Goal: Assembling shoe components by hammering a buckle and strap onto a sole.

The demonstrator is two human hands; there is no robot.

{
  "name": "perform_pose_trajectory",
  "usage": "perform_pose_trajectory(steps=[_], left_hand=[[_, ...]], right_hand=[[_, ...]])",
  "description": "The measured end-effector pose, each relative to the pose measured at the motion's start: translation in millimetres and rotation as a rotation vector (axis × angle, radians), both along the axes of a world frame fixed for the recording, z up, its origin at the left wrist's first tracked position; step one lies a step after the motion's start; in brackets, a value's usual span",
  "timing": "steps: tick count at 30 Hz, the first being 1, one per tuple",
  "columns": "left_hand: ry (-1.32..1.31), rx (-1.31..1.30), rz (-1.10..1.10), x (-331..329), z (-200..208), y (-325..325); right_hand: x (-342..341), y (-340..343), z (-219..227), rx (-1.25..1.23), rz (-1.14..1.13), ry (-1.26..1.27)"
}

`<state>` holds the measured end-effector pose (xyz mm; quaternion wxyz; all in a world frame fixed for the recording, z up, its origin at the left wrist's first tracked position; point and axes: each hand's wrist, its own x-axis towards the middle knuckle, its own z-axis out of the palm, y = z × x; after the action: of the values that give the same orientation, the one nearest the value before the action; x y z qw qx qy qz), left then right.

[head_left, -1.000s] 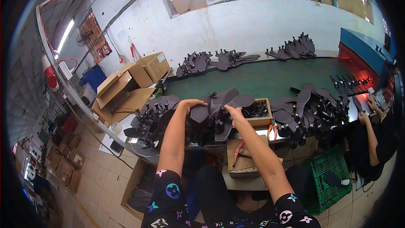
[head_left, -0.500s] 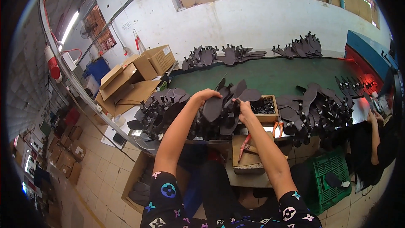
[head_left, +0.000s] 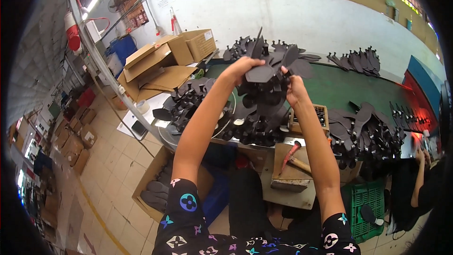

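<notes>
A bundle of dark grey shoe soles (head_left: 260, 74) with small black heels hangs between my hands above the bench. My left hand (head_left: 241, 68) grips it from the left, thumb and fingers wrapped around the soles. On the right side my right hand (head_left: 296, 89) is closed on the same bundle; its fingertips are partly hidden. Below lies a heap of similar soles (head_left: 262, 113) at the bench's near edge. Just under my right wrist stands a small wooden box (head_left: 309, 127) of small black parts.
A hammer (head_left: 297, 160) rests on a block at the bench front. More soles (head_left: 363, 123) are piled at right, others along the green belt's (head_left: 339, 85) far edge. Cardboard boxes (head_left: 160, 61) stand at left. At far right another person's hands (head_left: 422, 156) are at work beside a green crate (head_left: 365, 208).
Both hands have lifted the bundle of shoe soles up and away from me, over the green belt. The view has shifted, and the hammer shows more fully.
</notes>
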<state>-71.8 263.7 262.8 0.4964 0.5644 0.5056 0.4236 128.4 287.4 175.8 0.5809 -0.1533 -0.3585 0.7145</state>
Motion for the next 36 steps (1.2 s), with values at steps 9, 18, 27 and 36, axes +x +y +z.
perform_pose_trajectory(steps=[9,18,27,36], left_hand=[[-0.046,0.242,0.157,-136,90,-51],[0.248,-0.223,0.638,-351,-62,-73],[-0.548,-0.150,0.562,-370,-122,-92],[-0.450,-0.110,0.578,-356,-137,-146]], right_hand=[[-164,38,85,0.159,0.215,0.006],[-324,30,21,0.321,0.208,-1.043],[-303,64,-2,0.300,0.036,-1.576],[-296,91,-43,0.006,0.122,-0.942]])
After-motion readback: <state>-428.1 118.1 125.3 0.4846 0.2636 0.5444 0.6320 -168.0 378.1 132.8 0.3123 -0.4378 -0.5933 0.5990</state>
